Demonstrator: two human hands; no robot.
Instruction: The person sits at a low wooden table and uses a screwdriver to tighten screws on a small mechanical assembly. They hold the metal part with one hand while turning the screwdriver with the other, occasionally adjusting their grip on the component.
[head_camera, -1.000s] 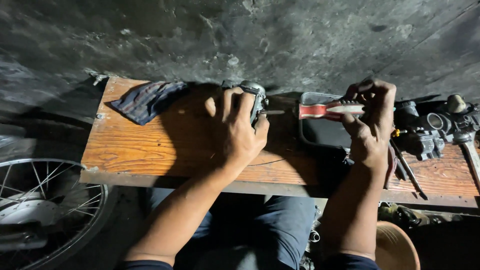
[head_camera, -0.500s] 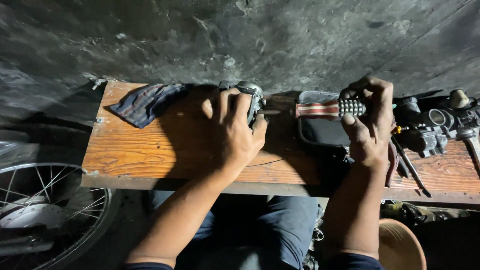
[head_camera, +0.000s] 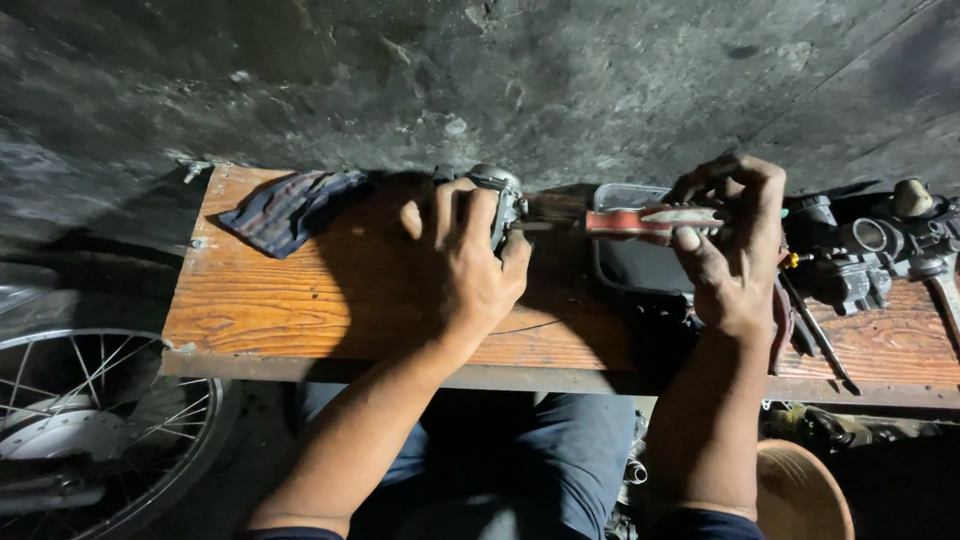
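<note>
My left hand (head_camera: 470, 262) presses down over a small grey metal engine part (head_camera: 503, 198) on the wooden bench (head_camera: 290, 310). My right hand (head_camera: 728, 240) grips a screwdriver with a red and white handle (head_camera: 655, 220). Its shaft lies level and points left, the tip meeting the metal part's right side. The screwdriver passes over a dark rectangular tray (head_camera: 640, 262).
A striped dark cloth (head_camera: 290, 208) lies at the bench's back left. More grey engine parts (head_camera: 868, 252) and thin tools (head_camera: 815, 335) crowd the right end. A spoked wheel (head_camera: 75, 430) stands at lower left, a round tan bowl (head_camera: 795, 492) at lower right. A rough dark wall rises behind.
The right hand has turned the screwdriver handle in its fingers, and the handle sits slightly differently. The left hand stays on the metal part.
</note>
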